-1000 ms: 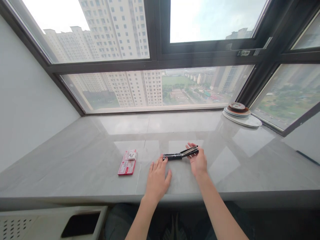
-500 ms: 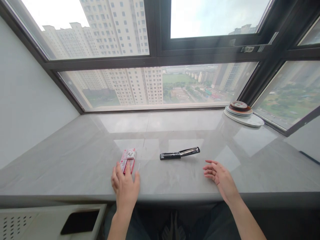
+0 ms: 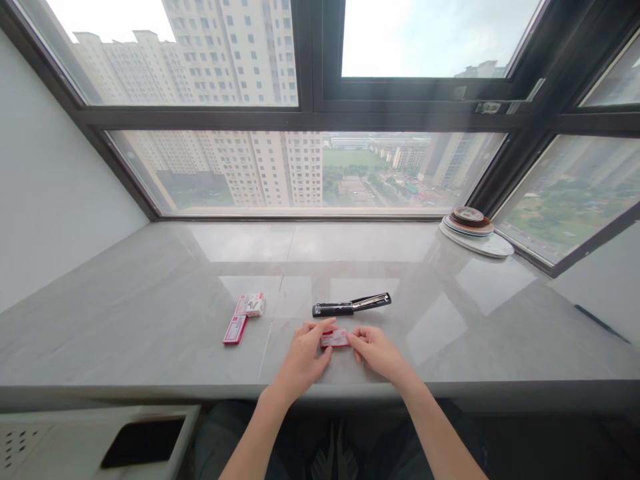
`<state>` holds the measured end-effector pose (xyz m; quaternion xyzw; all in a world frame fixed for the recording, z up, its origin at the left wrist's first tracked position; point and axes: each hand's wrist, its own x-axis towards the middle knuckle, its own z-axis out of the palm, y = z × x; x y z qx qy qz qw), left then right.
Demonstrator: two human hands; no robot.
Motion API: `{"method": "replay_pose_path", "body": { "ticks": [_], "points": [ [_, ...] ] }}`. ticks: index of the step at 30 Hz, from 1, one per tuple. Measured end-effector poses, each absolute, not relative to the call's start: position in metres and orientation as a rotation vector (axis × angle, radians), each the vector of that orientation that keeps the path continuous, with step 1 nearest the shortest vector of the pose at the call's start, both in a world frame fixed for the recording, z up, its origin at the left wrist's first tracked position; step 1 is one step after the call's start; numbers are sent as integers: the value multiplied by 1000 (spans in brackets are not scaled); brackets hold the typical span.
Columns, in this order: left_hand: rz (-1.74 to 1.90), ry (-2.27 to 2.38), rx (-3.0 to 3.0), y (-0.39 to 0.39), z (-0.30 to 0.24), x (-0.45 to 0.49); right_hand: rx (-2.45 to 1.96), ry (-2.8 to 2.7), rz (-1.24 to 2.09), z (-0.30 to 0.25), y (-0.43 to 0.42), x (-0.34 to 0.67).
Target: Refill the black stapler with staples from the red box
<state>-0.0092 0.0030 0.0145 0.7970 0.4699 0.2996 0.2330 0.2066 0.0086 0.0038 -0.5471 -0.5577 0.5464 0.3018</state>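
Observation:
A small pink and white box (image 3: 334,339) is between my two hands, close to the counter's front part. My left hand (image 3: 306,350) grips its left end between thumb and fingers. On its right end, my right hand (image 3: 376,349) pinches with thumb and forefinger. Just beyond the box lies a black stapler (image 3: 351,305), opened out, its metal channel exposed on the right side. Off to the left rest more small boxes: a pink one (image 3: 235,330) nearer me and a white-topped one (image 3: 255,305) behind it, against another pink box.
A grey stone counter (image 3: 150,320) runs beneath a wide dark-framed window. Stacked plates (image 3: 470,230) stand in the far right corner. Below the counter's front edge at left is a pale cabinet-like surface (image 3: 65,440) with a dark opening.
My left hand has carried one pink box from the left group to the middle. My right hand has moved left to meet it and now pinches the box. The view has shifted slightly.

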Motion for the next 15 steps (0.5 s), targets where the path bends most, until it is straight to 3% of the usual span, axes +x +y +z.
{"method": "replay_pose_path", "body": {
  "ticks": [15],
  "points": [
    [937, 1269, 2033, 13, 9, -16, -1559, -1606, 1406, 8, 22, 244]
  ]
}}
